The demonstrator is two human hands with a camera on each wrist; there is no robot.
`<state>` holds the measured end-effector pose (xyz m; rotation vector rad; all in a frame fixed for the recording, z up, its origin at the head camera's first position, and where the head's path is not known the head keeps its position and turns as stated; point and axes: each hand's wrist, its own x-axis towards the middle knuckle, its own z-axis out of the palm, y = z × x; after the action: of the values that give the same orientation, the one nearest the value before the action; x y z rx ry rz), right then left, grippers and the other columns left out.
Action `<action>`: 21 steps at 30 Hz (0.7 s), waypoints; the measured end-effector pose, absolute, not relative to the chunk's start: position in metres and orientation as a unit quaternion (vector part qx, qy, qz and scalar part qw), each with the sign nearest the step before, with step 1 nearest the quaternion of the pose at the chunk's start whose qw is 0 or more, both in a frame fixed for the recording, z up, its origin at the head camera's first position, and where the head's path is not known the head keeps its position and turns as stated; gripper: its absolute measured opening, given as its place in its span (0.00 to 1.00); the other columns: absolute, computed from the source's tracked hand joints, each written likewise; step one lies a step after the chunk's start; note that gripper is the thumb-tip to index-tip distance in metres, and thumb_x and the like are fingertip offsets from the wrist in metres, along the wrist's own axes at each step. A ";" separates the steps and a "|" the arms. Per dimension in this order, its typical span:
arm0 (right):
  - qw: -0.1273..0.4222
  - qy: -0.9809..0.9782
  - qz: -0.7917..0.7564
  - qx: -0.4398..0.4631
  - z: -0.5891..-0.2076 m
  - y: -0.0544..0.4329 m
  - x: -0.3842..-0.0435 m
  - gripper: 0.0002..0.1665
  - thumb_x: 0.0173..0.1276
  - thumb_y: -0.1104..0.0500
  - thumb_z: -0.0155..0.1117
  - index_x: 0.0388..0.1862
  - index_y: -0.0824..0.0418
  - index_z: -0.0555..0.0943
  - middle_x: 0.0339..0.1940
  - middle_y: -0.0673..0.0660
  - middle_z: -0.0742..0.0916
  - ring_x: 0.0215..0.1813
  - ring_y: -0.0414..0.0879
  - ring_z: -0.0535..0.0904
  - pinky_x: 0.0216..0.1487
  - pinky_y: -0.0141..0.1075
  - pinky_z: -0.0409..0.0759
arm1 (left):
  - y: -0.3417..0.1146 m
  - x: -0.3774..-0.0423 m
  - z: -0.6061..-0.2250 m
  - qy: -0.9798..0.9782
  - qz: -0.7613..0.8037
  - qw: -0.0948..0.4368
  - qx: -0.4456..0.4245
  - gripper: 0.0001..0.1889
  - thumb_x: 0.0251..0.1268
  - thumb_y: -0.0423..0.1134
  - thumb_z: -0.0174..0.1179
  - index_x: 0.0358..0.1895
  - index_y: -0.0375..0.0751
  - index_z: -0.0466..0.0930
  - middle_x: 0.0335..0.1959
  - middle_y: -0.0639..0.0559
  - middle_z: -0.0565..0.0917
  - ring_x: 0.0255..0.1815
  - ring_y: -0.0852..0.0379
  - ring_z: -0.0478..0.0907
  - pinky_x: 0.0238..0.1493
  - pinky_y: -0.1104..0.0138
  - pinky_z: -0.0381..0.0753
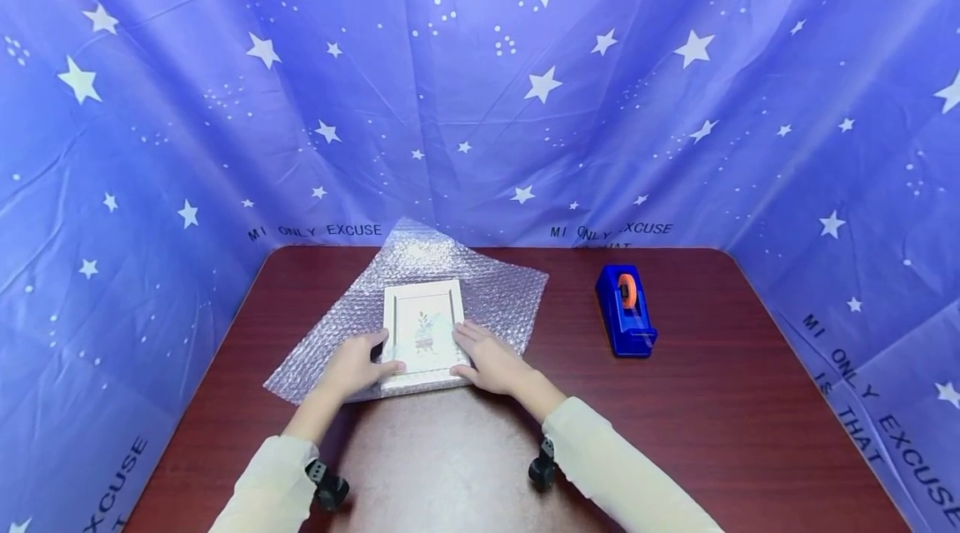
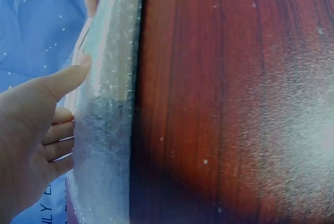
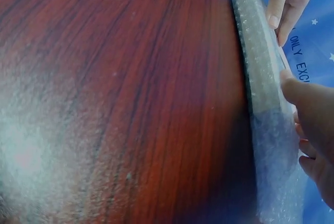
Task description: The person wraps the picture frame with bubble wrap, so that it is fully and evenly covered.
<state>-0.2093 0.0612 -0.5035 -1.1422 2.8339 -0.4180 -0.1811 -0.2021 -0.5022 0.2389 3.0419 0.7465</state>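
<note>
A white picture frame [image 1: 423, 291] with a plant-like print lies face up on a sheet of bubble wrap [image 1: 427, 254]. The near part of the wrap [image 2: 112, 72] is turned up over the frame's front side. My left hand [image 1: 352, 366] is at the frame's left side, its thumb touching the wrap over the lower left corner. On the other side, my right hand [image 1: 491, 358] rests its fingers along the right edge, with the thumb [image 3: 292, 89] at the lower right corner. Both thumbs lie fairly straight.
To the right on the brown wooden table [image 1: 720, 400] stands a blue tape dispenser [image 1: 630, 329] with an orange roll [image 1: 627, 290]. A blue star-patterned curtain [image 1: 480, 100] borders the table at the back and both sides.
</note>
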 end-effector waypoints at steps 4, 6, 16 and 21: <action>0.029 0.919 -0.149 -0.364 -0.507 0.062 -0.209 0.41 0.69 0.42 0.58 0.70 0.68 0.65 0.73 0.63 0.70 0.76 0.57 0.63 0.77 0.47 0.62 | -0.204 -0.183 -0.501 0.968 0.239 0.003 0.074 0.36 0.51 0.52 0.70 0.60 0.31 0.76 0.56 0.35 0.82 0.59 0.38 0.78 0.61 0.48 0.77; 0.027 0.920 -0.150 -0.360 -0.507 0.063 -0.208 0.41 0.69 0.42 0.58 0.71 0.68 0.65 0.73 0.63 0.70 0.76 0.57 0.62 0.77 0.47 0.62 | -0.203 -0.184 -0.499 0.970 0.234 0.005 0.070 0.35 0.51 0.51 0.70 0.60 0.32 0.76 0.56 0.35 0.82 0.58 0.38 0.79 0.61 0.48 0.77; 0.016 0.913 -0.165 -0.373 -0.504 0.063 -0.207 0.39 0.69 0.47 0.59 0.70 0.69 0.64 0.72 0.67 0.70 0.75 0.62 0.63 0.76 0.52 0.63 | -0.202 -0.183 -0.500 0.975 0.210 -0.009 0.077 0.34 0.52 0.51 0.69 0.59 0.33 0.77 0.55 0.36 0.82 0.58 0.39 0.79 0.60 0.48 0.78; 0.012 0.910 -0.162 -0.381 -0.504 0.061 -0.207 0.37 0.69 0.48 0.58 0.70 0.67 0.65 0.72 0.66 0.70 0.75 0.61 0.63 0.75 0.52 0.64 | -0.203 -0.183 -0.502 0.977 0.197 -0.018 0.085 0.33 0.52 0.51 0.69 0.58 0.33 0.78 0.54 0.35 0.83 0.56 0.38 0.80 0.58 0.48 0.79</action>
<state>-0.2071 0.0612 -0.5037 -1.1873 2.8384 -0.5051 -0.1834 -0.2026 -0.5019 0.2692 3.1041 0.6251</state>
